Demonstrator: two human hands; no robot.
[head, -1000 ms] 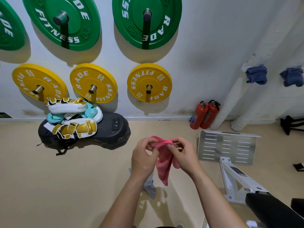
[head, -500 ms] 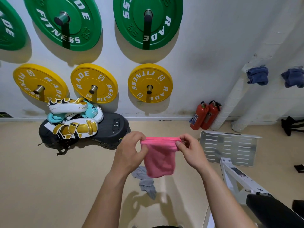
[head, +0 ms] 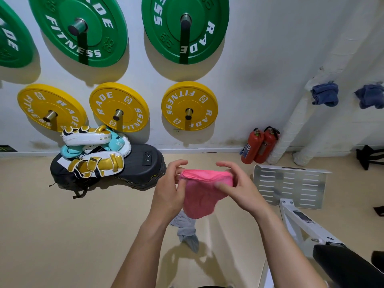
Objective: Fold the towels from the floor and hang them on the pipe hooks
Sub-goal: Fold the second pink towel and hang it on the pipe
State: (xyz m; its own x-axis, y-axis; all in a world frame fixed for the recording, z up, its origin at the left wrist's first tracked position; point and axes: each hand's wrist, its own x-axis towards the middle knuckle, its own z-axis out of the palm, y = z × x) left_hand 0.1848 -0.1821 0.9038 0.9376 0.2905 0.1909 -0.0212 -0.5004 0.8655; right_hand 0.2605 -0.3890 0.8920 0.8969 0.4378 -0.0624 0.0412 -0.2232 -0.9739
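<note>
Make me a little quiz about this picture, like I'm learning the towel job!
1. Pick one. The left hand and right hand hold a towel that is: A grey, B pink, C blue.
2. True or false: a grey towel lies on the floor.
3. How many blue towels hang on the pipes?
Key: 1 B; 2 true; 3 two.
</note>
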